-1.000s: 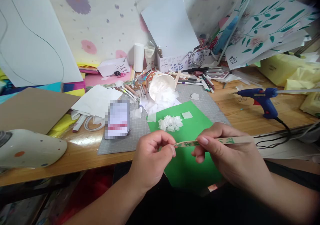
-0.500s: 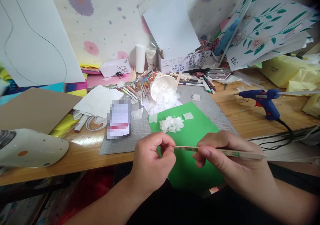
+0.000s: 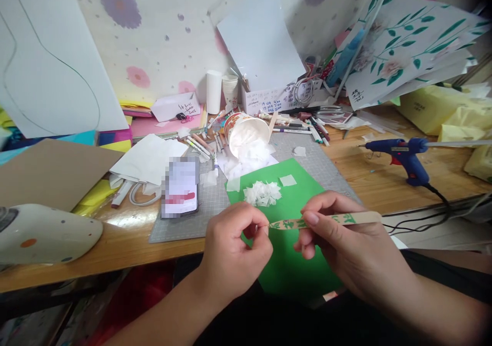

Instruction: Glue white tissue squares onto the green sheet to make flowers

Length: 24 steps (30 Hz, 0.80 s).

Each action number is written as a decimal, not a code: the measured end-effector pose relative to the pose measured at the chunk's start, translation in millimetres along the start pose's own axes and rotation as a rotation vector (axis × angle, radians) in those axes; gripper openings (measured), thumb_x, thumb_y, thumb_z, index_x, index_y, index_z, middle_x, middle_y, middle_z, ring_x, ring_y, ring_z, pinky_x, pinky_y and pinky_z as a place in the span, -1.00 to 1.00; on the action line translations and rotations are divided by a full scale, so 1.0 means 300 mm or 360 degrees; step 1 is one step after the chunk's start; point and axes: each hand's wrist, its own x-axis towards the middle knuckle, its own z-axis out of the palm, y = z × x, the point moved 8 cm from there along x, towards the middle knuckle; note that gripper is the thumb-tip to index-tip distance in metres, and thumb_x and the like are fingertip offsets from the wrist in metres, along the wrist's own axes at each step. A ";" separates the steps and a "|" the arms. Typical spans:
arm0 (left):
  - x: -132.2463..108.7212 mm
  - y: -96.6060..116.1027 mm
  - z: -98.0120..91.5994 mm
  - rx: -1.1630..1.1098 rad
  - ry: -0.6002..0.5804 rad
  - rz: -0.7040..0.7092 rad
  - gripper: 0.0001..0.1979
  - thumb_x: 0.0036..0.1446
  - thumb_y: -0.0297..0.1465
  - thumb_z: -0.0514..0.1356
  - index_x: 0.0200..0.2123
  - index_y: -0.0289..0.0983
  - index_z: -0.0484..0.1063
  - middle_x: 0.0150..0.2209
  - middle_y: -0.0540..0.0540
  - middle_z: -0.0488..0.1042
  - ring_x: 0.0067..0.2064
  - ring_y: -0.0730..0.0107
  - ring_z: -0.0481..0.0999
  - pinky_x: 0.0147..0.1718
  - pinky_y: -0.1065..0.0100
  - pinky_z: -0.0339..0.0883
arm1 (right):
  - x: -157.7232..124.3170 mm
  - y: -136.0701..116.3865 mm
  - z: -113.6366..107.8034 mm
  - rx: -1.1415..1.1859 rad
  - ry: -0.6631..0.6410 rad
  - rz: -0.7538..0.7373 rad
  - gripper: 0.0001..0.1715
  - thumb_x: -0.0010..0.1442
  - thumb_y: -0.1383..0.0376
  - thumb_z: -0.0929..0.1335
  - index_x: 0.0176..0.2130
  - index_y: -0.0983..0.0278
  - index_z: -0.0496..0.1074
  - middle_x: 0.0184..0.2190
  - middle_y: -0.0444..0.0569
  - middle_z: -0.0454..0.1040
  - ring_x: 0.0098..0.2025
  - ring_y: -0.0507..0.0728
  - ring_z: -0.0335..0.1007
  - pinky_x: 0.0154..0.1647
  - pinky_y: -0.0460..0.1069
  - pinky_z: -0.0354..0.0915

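My right hand [image 3: 342,238] grips a wooden craft stick [image 3: 361,218] with green markings, its flat face turned toward me. The stick's narrow left end meets the fingertips of my left hand [image 3: 238,248]. Thumb and forefinger of that hand are pinched together; whatever lies between them is hidden. Both hands are over a green sheet [image 3: 295,264]. Just beyond them, a cluster of crinkled white paper pieces [image 3: 262,194] sits on the sheet. A loose white paper square [image 3: 288,180] lies to its right. Behind, a paper cup [image 3: 248,130] on its side spills more white pieces [image 3: 255,152].
A blue glue gun [image 3: 403,154] with a cord lies at the right. On the left are a phone [image 3: 180,187], a spotted bottle [image 3: 49,233] and a brown board [image 3: 54,171]. Several markers [image 3: 198,146] lie by the cup. A grey cutting mat [image 3: 172,228] lies under the sheet.
The stick has rolled in my right hand, so its broad marked face shows instead of its edge. My left hand stays pinched at its tip. The view has shifted slightly.
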 end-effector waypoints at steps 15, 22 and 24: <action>0.012 -0.071 -0.061 0.0135 0.0083 -0.0097 -0.82 -0.08 -0.61 0.04 -0.62 -0.27 0.25 -0.62 0.06 0.23 -0.55 0.51 0.21 -0.56 0.45 0.10 | -0.009 -0.036 -0.002 -0.0015 -0.0033 -0.0117 -0.84 0.11 0.29 0.43 -0.45 0.24 0.38 -0.60 -0.15 0.52 -0.58 0.01 0.44 -0.47 -0.09 0.38; -0.044 -0.044 0.047 -0.0152 -0.0860 -0.0099 -0.67 0.18 -0.40 0.05 -0.63 -0.28 0.27 -0.65 0.07 0.23 -0.56 0.53 0.24 -0.44 0.44 0.17 | 0.026 -0.044 -0.021 0.0122 -0.0036 0.0002 -0.75 0.07 0.19 0.43 -0.52 0.25 0.36 -0.72 -0.17 0.38 -0.67 -0.01 0.33 -0.51 -0.06 0.36; -0.052 -0.026 0.042 -0.0057 -0.0930 0.0017 -0.67 0.14 -0.39 0.15 -0.66 -0.28 0.28 -0.67 0.09 0.25 -0.56 0.53 0.26 -0.28 0.38 0.21 | 0.023 -0.083 -0.041 -0.0108 -0.0092 -0.0080 -0.64 0.11 0.10 0.39 -0.57 0.25 0.36 -0.71 -0.15 0.31 -0.63 0.02 0.31 -0.56 -0.05 0.31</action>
